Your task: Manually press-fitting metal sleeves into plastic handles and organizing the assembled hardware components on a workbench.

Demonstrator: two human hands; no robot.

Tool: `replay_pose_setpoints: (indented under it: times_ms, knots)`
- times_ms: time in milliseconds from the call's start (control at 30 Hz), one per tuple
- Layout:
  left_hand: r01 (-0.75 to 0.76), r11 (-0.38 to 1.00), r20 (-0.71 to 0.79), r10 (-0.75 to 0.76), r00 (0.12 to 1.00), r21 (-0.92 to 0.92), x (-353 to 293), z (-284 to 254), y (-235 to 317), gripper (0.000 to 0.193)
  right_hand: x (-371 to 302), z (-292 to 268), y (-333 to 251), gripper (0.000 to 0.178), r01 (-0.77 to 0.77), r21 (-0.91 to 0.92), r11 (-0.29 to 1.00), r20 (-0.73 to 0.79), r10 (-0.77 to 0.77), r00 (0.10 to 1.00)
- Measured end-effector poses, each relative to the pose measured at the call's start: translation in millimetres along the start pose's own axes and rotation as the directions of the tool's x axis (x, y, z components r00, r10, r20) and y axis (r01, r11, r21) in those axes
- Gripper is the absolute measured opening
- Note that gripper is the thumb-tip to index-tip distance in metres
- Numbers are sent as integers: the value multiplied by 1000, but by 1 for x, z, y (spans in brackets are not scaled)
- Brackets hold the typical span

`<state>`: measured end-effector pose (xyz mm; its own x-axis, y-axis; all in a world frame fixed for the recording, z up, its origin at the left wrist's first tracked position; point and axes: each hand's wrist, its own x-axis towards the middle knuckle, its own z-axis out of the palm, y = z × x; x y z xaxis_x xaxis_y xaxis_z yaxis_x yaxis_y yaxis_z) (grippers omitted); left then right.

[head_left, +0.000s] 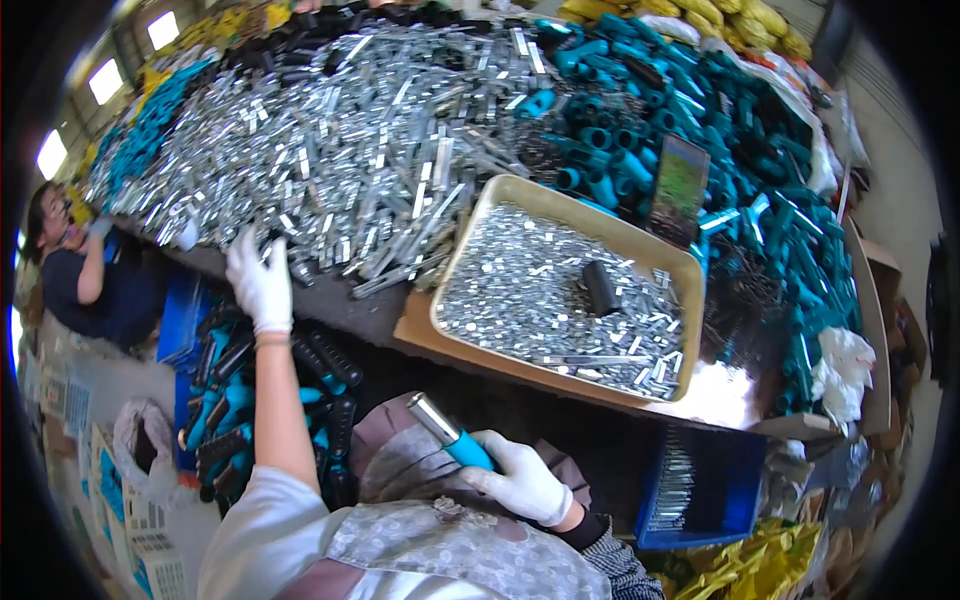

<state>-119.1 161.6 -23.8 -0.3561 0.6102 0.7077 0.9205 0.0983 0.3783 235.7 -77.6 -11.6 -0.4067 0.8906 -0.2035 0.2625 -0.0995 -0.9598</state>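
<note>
Nearest, the gloved right hand (522, 483) has its fingers closed around a blue-handled metal tube (452, 436), held over the lap. Further out, the gloved left hand (260, 285) spreads loosely over a heap of metal pieces (340, 150) on the desk (345, 305), gripping nothing clearly. That heap may slide off the edge if disturbed. Beyond lie a tray (690, 268) and blue handles (700, 110).

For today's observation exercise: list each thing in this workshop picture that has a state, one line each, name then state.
Left hand: gloved, reaching into the pile of metal pieces.
Right hand: gloved, gripping a blue-handled tool.
Tray: tilted, holding small metal bits.
Blue bin: holding metal rods.
</note>
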Motion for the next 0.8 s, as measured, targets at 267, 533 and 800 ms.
replay_pose_setpoints:
  times_ms: [267, 533, 800]
  knots:
    - [51, 997, 530, -17, 848, -50, 3, -21, 14, 48, -13, -16, -1, 54, 14, 186, 982, -69, -1, 998]
    - [-59, 991, 467, 108, 877, -118, -3, -25, 5, 33, -17, -20, -13, 56, 198, 183, 963, -131, -176, 976]
    - [486, 599, 765, 415, 492, -637, -85, -151, 124, 17, -14, -16, 0, 52, 206, -384, 900, -268, -323, 908]
